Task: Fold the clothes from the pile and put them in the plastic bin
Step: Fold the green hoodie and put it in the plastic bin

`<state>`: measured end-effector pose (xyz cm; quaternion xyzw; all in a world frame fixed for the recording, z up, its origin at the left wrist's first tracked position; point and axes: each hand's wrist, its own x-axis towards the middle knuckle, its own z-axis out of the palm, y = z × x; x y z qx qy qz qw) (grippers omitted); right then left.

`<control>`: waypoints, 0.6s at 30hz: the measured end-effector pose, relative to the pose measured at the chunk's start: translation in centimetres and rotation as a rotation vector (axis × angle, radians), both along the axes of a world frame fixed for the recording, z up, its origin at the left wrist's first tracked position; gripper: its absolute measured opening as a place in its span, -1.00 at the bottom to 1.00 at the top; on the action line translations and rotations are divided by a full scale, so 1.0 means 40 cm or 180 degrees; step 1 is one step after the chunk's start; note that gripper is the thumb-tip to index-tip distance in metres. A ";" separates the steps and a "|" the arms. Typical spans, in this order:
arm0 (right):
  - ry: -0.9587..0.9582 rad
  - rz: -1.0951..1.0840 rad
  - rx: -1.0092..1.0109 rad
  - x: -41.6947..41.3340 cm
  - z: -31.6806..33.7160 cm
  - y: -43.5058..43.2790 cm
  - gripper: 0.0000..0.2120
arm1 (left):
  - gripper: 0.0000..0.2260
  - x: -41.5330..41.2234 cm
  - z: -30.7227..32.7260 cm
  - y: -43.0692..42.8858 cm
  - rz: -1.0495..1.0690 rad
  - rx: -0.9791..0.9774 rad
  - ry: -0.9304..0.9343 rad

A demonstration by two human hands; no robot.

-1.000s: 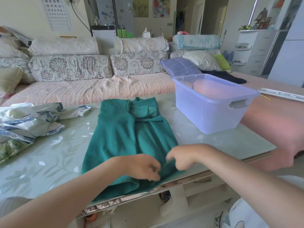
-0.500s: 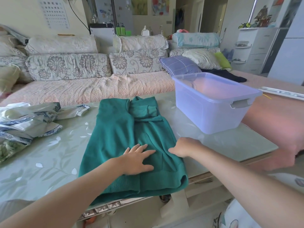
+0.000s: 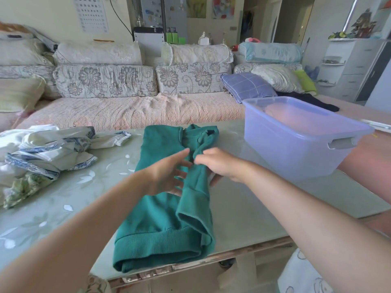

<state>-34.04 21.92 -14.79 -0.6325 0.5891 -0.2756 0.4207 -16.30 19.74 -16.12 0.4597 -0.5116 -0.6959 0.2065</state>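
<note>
The green sweatshirt (image 3: pixel 160 218) lies on the tabletop (image 3: pixel 243 208) in the middle, its long axis running from near to far: the ribbed hem sits at the near edge, slightly over it, and the neck points away toward the sofa (image 3: pixel 131 111). Its right side is turned in over the body, and a sleeve lies down that side as a long strip with its cuff toward the near end. The right hand (image 3: pixel 220 166) has its fingers curled over the upper part of that strip, with what looks like the thumb beneath the fold, so it seems to be gripping the cloth. The left hand (image 3: pixel 165 176) is spread, fingers straight and apart, over the middle of the garment. It is blurred, and I cannot tell whether it presses down or hovers just above. I judge the fold about half made: the sides are narrowed, but the lengthwise fold is not yet done. To the right stands the plastic bin (image 3: pixel 285 153), near the sweatshirt but apart from it, and I see no folded clothes inside. On the left, the pile (image 3: pixel 46 153) of white and blue-patterned clothes is rumpled and unfolded, so most of the job looks to be left.
</note>
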 end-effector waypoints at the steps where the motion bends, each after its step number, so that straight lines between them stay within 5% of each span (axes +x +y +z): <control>1: -0.0031 0.0084 -0.0121 0.029 -0.005 -0.012 -0.75 | -0.44 0.021 0.016 -0.006 -0.0031 0.0098 0.0061; 5: 0.0507 0.0866 -0.0464 0.140 -0.050 -0.049 -0.72 | -0.50 0.104 0.033 -0.021 -0.0018 0.0087 -0.0368; 9: 0.0777 0.1651 0.0104 0.189 -0.082 -0.064 -0.79 | -0.79 0.194 -0.035 -0.050 -0.0111 -0.0170 -0.1305; 14: 0.1069 0.0087 -0.0690 0.183 -0.121 -0.147 -0.80 | -0.80 0.252 -0.058 -0.064 0.0009 -0.0013 -0.1470; 18: 0.1760 0.0042 -0.0701 0.178 -0.167 -0.193 -0.65 | -0.78 0.274 -0.045 -0.043 -0.0709 0.0061 -0.2056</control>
